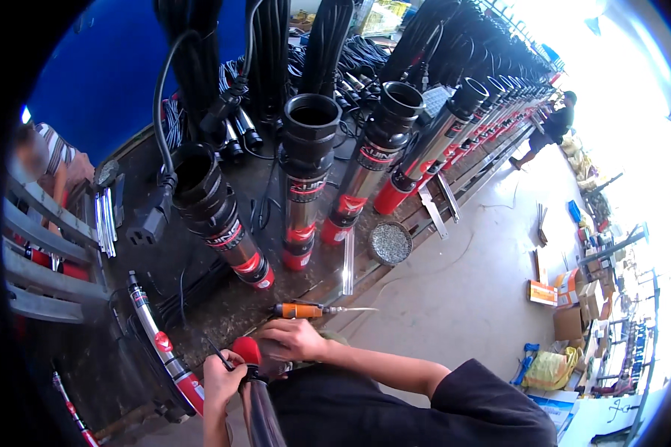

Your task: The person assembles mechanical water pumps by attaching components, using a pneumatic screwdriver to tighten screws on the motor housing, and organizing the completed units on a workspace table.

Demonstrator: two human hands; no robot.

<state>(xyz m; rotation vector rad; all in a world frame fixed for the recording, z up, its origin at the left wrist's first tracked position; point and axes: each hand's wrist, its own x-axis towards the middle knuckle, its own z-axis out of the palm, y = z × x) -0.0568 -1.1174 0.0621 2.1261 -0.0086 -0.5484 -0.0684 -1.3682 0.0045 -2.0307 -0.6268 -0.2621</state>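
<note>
A submersible pump with a shiny steel tube (pixel 263 417) lies against my body at the lower middle, its red end part (pixel 247 349) between my hands. My left hand (pixel 222 381) is closed beside that end, its fingers pinching a thin black cable (pixel 216 352). Curled over the other side of the red end is my right hand (pixel 294 340), gripping the pump; its fingertips are partly hidden. Just beyond my right hand, an orange-handled power screwdriver (pixel 298 311) lies at the bench edge with a thin hose leading off it.
Several red-and-steel pumps (pixel 300 223) stand in a row along the dark bench. A bowl of small metal parts (pixel 391 244) sits at its edge. Another pump (pixel 164 343) lies at left, near a metal rack (pixel 48 242). One person (pixel 61 160) is at far left, another (pixel 555 127) far right.
</note>
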